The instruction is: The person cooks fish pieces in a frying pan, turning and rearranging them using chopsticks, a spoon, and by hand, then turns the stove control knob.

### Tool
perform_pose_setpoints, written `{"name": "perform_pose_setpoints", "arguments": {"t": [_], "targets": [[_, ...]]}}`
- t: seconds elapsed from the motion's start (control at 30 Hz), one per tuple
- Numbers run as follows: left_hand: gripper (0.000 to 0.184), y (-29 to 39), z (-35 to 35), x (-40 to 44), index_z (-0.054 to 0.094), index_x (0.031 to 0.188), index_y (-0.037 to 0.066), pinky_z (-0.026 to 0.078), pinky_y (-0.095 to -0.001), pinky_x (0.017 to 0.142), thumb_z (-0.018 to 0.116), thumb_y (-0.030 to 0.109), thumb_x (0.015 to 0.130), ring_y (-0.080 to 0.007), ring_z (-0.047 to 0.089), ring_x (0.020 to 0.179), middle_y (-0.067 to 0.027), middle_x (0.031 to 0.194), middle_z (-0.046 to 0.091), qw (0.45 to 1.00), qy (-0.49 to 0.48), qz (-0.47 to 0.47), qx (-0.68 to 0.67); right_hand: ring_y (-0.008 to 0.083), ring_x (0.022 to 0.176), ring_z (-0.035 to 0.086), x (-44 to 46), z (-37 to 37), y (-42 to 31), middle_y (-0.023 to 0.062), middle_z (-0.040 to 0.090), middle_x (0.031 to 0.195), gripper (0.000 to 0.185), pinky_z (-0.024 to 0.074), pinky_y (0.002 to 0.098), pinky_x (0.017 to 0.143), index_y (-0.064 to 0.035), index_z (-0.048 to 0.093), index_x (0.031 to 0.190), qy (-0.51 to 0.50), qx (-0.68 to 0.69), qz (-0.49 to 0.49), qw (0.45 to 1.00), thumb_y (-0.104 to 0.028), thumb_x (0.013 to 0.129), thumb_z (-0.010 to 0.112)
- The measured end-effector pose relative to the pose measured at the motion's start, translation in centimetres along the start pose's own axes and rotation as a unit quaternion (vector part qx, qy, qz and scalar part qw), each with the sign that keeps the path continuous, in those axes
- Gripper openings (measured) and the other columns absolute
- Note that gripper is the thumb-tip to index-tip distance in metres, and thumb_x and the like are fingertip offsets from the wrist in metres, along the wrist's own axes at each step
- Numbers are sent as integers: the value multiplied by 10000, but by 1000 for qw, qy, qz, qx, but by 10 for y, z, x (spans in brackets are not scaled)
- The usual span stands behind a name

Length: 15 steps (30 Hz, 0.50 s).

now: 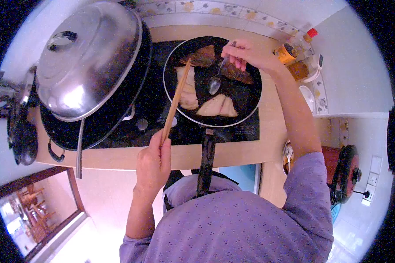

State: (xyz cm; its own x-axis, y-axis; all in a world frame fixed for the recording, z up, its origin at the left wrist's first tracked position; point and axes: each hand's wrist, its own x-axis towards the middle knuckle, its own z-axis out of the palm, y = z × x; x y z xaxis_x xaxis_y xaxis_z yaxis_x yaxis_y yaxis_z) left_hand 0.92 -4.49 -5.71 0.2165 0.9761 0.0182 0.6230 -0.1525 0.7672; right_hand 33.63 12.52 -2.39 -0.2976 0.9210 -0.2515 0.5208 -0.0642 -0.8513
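Observation:
My left hand (152, 164) is closed around a pair of wooden chopsticks (175, 104), which slant up over the left part of a black frying pan (249, 98). Their tips are at a browned slab of food (202, 56), perhaps fish; touching or just above it, I cannot tell. Above the pan's right side, my right hand (246, 55) grips a metal spoon (214, 85) with its bowl pointing down near the pan's middle. A second browned slab (238, 73) lies partly under that hand. Two paler pieces, one on the left (187, 90) and one near the front (218, 106), lie in the pan too.
A large wok with a domed metal lid (90, 57) stands on the left of the black cooktop (241, 135). The pan's handle (205, 162) points toward my body. Bottles and jars (296, 57) stand at the back right. Dark utensils (24, 136) hang at far left.

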Motion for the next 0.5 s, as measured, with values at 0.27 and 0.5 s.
{"name": "perform_pose_setpoints", "arguments": {"t": [0.27, 0.5], "targets": [[239, 1, 1, 0, 538, 1138, 23, 403, -302, 454, 494, 148, 938, -142, 510, 490, -58, 592, 519, 1000, -8, -2, 12, 73, 563, 527, 0, -1, 12, -8, 535, 680, 303, 438, 197, 484, -51, 624, 927, -17, 9, 13, 1000, -341, 925, 535], [238, 6, -2, 2, 551, 1129, 25, 414, -316, 482, 498, 152, 934, -171, 533, 522, -86, 626, 547, 1000, -13, -3, 24, 69, 559, 520, 0, 6, 7, -14, 525, 657, 295, 419, 192, 472, -44, 624, 907, -27, -2, 57, 998, -322, 931, 527]]}}
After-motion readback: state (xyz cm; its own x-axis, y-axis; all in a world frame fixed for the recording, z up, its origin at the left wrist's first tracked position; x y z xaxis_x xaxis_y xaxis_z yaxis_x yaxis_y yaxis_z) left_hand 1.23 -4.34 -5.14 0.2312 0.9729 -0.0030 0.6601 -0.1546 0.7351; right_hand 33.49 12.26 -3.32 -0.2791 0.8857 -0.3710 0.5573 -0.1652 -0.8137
